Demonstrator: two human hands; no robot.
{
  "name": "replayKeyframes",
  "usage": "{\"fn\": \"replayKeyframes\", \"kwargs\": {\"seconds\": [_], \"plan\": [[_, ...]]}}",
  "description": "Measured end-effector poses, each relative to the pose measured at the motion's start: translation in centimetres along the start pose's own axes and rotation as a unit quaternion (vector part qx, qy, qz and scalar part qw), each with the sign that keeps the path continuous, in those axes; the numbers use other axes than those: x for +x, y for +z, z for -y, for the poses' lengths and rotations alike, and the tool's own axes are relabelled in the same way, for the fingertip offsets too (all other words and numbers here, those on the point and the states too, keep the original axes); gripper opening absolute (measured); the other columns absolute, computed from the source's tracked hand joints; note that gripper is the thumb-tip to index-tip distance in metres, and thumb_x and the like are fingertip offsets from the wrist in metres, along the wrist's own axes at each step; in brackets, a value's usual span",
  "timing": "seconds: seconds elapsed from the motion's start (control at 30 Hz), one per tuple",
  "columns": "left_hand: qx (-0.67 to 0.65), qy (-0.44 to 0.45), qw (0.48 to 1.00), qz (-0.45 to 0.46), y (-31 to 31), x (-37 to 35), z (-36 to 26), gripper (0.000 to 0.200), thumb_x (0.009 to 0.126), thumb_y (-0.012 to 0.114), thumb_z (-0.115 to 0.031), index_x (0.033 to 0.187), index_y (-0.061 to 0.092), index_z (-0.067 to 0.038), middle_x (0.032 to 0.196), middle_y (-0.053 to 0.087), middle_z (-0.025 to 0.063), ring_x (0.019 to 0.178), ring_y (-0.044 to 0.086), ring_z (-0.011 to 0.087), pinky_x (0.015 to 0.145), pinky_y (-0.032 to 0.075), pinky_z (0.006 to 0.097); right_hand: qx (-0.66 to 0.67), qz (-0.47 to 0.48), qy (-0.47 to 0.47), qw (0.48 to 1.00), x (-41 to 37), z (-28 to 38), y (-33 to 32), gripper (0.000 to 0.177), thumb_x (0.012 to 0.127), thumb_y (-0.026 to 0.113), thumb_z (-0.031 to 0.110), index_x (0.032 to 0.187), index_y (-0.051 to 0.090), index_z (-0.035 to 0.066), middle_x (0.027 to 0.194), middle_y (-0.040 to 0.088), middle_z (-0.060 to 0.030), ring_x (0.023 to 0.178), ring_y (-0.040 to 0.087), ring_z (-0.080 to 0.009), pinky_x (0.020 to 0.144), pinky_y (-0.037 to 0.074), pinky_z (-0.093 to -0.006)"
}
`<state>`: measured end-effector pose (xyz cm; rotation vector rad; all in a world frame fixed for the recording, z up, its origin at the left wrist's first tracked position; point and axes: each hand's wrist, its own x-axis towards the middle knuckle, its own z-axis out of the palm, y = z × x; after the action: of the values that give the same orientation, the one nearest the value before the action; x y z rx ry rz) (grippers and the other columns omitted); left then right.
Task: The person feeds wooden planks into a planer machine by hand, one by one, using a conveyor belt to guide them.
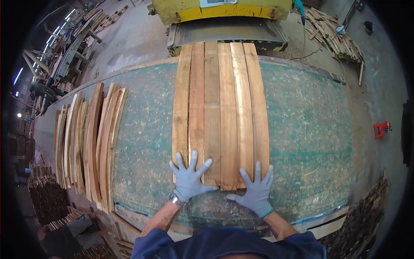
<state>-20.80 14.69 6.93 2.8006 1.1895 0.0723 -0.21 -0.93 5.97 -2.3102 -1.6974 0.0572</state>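
Several long wooden boards [212, 108] lie side by side on the green worktable [306, 129], their far ends at the metal bed of a yellow machine. My left hand [189, 179], in a grey glove, rests with fingers spread on the near ends of the left boards. On the near ends of the right boards, my right hand [255, 190], gloved too, lies with its fingers apart. Both thumbs point inward along the boards' near edge. Neither hand grips anything.
A yellow machine [224, 13] with a metal bed [228, 34] stands at the table's far side. More wooden strips [92, 138] lie along the table's left. Scrap wood [332, 34] is heaped at the far right, and a red object [381, 130] sits on the floor.
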Motion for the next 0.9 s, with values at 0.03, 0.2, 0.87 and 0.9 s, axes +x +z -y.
{"fn": "replayKeyframes", "kwargs": {"seconds": [0.03,0.2,0.87,0.9], "plan": [[0.003,-0.002,1.0,0.005,-0.1,1.1,0.1,0.1,0.047,0.076,-0.081,0.136,0.057,-0.04,0.155,0.035,0.0163,0.137,0.016,0.0624,0.098,0.016,0.0794,-0.018,0.011,0.026,0.999,0.5,0.5,0.4,0.102,0.057,0.07,0.082,0.141,0.051,0.028,0.153,0.03,-0.0254,0.133,0.021,-0.0647,0.102,0.025,-0.0713],[-0.004,-0.003,1.0,-0.022,-0.7,9.8,1.1,0.101,0.048,0.076,-0.08,0.138,0.055,-0.038,0.153,0.039,0.0143,0.135,0.023,0.062,0.1,0.016,0.08,-0.019,-0.106,-0.03,0.994,9.2,-3.2,1.3,0.095,0.056,0.072,0.081,0.134,0.058,0.03,0.146,0.038,-0.0257,0.128,0.028,-0.0656,0.097,0.032,-0.0719],[-0.02,-0.124,0.988,-0.093,0.2,42.4,7.9,0.09,0.068,0.062,-0.083,0.146,0.043,-0.042,0.161,0.027,0.0095,0.145,0.007,0.053,0.113,0.014,0.0692,-0.093,-0.033,0.112,0.989,47.0,-11.3,5.5,0.089,0.083,0.044,0.078,0.154,0.031,0.026,0.162,0.018,-0.0178,0.144,0.014,-0.0539,0.115,0.017,-0.0639],[-0.031,-0.115,0.989,-0.089,0.4,42.8,7.9,0.09,0.068,0.061,-0.083,0.147,0.043,-0.042,0.161,0.026,0.0095,0.145,0.007,0.0529,0.113,0.013,0.069,-0.09,-0.036,0.102,0.99,47.4,-11.7,5.7,0.088,0.083,0.043,0.078,0.154,0.031,0.026,0.162,0.018,-0.0173,0.144,0.014,-0.0544,0.115,0.016,-0.0643]]}}
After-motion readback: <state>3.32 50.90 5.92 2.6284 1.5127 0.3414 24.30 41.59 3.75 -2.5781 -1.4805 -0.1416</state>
